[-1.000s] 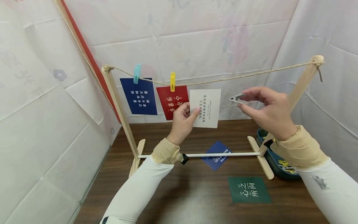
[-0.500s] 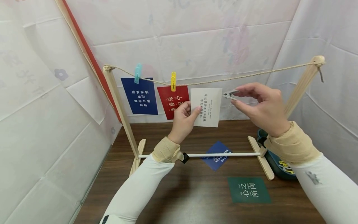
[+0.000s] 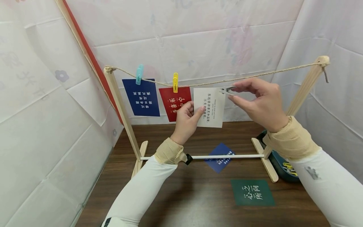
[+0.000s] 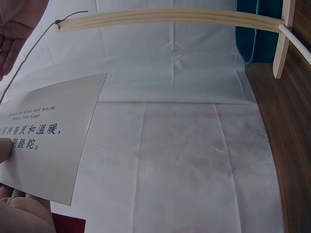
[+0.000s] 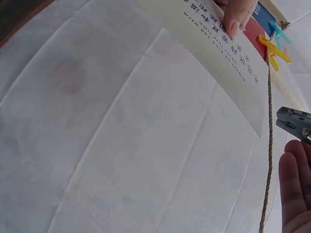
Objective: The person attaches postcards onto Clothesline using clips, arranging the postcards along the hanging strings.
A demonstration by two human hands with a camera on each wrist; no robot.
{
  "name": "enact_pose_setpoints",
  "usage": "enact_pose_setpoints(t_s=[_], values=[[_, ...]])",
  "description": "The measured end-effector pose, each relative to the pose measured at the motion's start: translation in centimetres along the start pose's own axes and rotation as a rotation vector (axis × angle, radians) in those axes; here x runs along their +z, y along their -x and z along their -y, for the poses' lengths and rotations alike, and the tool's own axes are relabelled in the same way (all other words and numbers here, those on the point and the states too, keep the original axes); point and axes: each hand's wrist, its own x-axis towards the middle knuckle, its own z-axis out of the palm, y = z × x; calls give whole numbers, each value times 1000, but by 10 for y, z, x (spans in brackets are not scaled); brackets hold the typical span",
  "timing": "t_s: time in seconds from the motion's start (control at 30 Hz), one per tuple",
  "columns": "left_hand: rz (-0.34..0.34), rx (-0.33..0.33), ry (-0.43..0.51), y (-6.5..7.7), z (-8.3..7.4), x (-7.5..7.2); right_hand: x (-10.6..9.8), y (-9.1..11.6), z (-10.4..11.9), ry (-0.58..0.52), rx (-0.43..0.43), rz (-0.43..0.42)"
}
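My left hand point(image 3: 185, 123) holds a white card point(image 3: 215, 110) by its left edge, thumb in front and fingers behind. The card's top edge hangs just under the twine point(image 3: 249, 77). Between thumb and fingers, my right hand point(image 3: 262, 102) pinches a light grey clothespin point(image 3: 226, 91) by the card's upper right corner. From the right wrist, the clothespin point(image 5: 294, 121) looks apart from both twine and card. On the left stretch of twine, a light blue clothespin point(image 3: 139, 75) holds a dark blue card point(image 3: 141, 104); a yellow clothespin point(image 3: 175, 82) holds a red card point(image 3: 167, 105), partly behind my left hand.
Wooden posts point(image 3: 122, 113) carry the twine, joined low down by a white rod point(image 3: 241, 156). Lying on the dark wood table point(image 3: 181, 195) are a blue card point(image 3: 216, 162) and a green card point(image 3: 252, 192). A teal bin point(image 3: 280, 170) with several clothespins stands right, partly behind my arm.
My right hand has moved left and slightly up, bringing the clothespin from beside the white card to its upper right corner. The left hand and card have risen very slightly.
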Motion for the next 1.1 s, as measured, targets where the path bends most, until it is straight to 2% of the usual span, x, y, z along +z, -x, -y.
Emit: enact_pose_setpoints(t_s=[0.57,0.87,1.1], values=[[0,-7,15,-1,-2,-1,10,-19,2,78,-29,18],[5,-18,20,-1,-2,-1,12,-28,2,131,-124,51],[4,-20,13,-1,-1,-1,15,-34,2,157,-127,82]])
